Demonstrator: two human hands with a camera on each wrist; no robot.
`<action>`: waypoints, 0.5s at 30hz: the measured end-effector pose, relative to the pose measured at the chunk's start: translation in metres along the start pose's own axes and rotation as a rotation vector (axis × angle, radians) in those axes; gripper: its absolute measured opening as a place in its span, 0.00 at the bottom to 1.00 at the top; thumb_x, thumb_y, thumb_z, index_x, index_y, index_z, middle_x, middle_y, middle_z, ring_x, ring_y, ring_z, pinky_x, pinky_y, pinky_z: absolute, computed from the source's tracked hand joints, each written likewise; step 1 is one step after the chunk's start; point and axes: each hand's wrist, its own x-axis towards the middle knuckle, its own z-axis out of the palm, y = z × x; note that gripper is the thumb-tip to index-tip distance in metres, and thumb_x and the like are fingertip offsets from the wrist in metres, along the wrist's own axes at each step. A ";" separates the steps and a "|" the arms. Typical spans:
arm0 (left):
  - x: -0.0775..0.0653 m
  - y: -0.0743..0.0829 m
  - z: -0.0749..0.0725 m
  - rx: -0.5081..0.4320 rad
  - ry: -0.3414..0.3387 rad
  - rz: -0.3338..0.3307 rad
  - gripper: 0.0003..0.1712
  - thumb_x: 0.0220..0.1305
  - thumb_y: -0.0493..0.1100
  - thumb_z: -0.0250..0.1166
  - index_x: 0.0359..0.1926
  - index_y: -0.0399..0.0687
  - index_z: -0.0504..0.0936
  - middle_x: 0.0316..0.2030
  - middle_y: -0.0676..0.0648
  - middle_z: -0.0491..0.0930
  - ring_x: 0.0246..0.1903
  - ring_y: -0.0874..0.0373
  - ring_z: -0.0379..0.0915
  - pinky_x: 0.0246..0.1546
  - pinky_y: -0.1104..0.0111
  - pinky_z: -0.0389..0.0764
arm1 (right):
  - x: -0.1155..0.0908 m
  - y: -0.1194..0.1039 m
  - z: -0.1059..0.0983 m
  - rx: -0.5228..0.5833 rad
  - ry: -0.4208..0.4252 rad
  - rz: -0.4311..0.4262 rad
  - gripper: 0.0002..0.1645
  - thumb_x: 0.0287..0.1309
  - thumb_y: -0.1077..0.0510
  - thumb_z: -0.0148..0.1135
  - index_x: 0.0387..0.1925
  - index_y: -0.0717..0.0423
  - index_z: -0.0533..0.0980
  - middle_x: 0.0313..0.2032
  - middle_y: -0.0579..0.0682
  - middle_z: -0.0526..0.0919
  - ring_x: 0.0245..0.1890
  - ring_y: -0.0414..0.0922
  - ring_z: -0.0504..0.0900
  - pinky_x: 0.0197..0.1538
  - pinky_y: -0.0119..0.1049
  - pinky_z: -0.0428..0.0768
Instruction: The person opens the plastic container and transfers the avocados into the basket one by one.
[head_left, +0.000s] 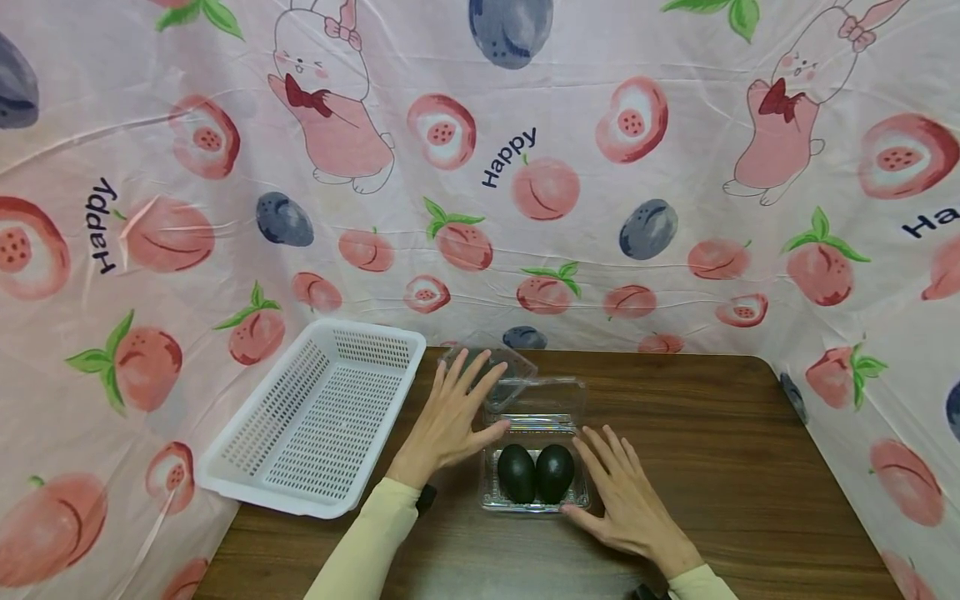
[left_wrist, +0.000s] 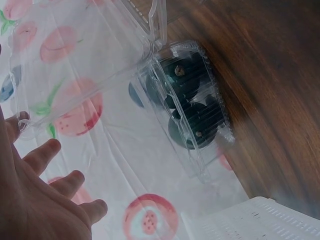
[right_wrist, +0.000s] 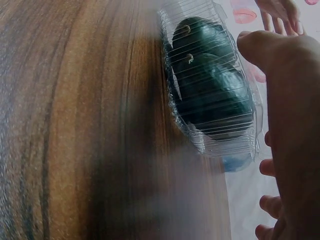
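Two dark green avocados (head_left: 517,473) lie side by side in a clear plastic clamshell box (head_left: 536,507), whose lid (head_left: 558,396) is raised at the back. My left hand (head_left: 450,421) spreads its fingers over the box's left rear, thumb near the hinge side. At the right side my right hand (head_left: 626,500) has its fingers extended, with the thumb by the front right corner. Neither hand grips anything; whether they touch the plastic is hard to tell. In the right wrist view the avocados (right_wrist: 215,95) show through the ribbed box wall (right_wrist: 220,147).
A white perforated plastic basket (head_left: 345,417) stands at the left of the brown wooden table (head_left: 720,450). Another clear plastic piece (head_left: 487,354) lies behind the box, partly under the left fingers. A fruit-print cloth (head_left: 450,208) hangs along the back and sides.
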 end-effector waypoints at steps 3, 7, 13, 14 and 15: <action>0.003 -0.001 0.000 -0.006 0.005 -0.003 0.54 0.74 0.70 0.69 0.91 0.63 0.59 0.90 0.43 0.59 0.91 0.32 0.48 0.86 0.25 0.52 | 0.000 0.000 0.001 0.004 0.000 -0.004 0.62 0.65 0.22 0.71 0.84 0.58 0.70 0.81 0.64 0.74 0.80 0.73 0.71 0.90 0.33 0.22; 0.007 -0.003 0.000 -0.008 -0.001 -0.009 0.52 0.74 0.70 0.68 0.91 0.62 0.61 0.89 0.43 0.60 0.91 0.32 0.49 0.85 0.24 0.54 | 0.000 0.000 0.002 0.006 0.003 -0.011 0.62 0.66 0.21 0.69 0.83 0.59 0.71 0.81 0.64 0.75 0.79 0.73 0.72 0.90 0.33 0.22; 0.013 -0.006 0.000 -0.022 0.001 -0.007 0.51 0.74 0.68 0.70 0.90 0.60 0.63 0.88 0.41 0.63 0.90 0.29 0.50 0.85 0.24 0.54 | 0.000 0.000 0.004 -0.002 -0.001 -0.015 0.62 0.66 0.20 0.69 0.83 0.60 0.71 0.81 0.63 0.75 0.80 0.72 0.72 0.91 0.33 0.22; 0.014 -0.007 0.001 -0.023 -0.003 -0.010 0.51 0.74 0.68 0.70 0.90 0.60 0.63 0.88 0.40 0.63 0.90 0.29 0.50 0.85 0.24 0.55 | 0.000 0.001 0.004 -0.003 -0.001 -0.016 0.62 0.66 0.20 0.69 0.83 0.60 0.71 0.81 0.63 0.75 0.80 0.72 0.72 0.91 0.33 0.22; 0.015 -0.007 0.001 -0.025 -0.009 -0.016 0.51 0.75 0.68 0.69 0.90 0.60 0.63 0.88 0.40 0.63 0.90 0.29 0.50 0.85 0.24 0.54 | 0.000 0.001 0.005 -0.004 -0.002 -0.018 0.63 0.65 0.20 0.69 0.83 0.60 0.71 0.81 0.63 0.75 0.80 0.72 0.72 0.91 0.34 0.23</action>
